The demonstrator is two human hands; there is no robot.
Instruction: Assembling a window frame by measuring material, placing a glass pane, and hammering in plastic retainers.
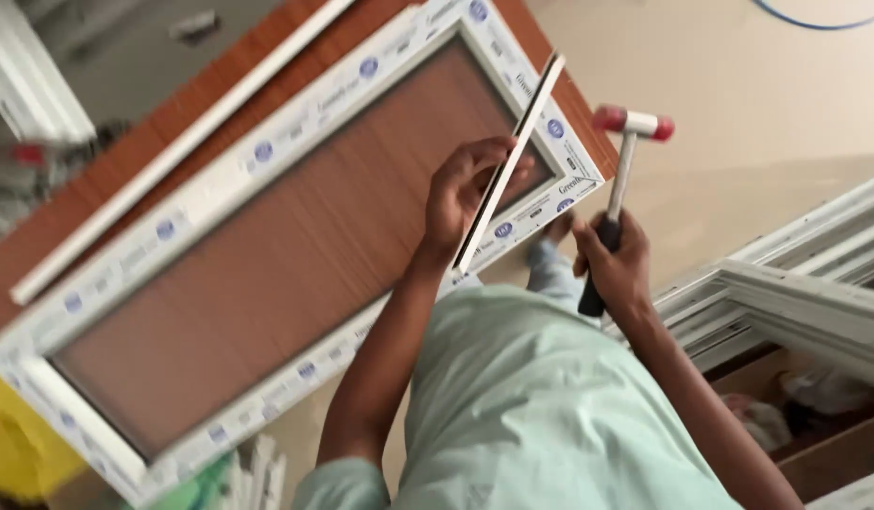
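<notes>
A thin white strip (pixel 510 161) lay tilted across the white window frame's (pixel 267 156) corner; a red-headed mallet (pixel 618 179) stood upright.

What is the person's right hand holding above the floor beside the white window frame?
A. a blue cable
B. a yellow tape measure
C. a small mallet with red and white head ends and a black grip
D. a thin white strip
C: the right hand grips the black handle of a small mallet with red and white head ends, while the left hand holds the thin white strip.
</notes>
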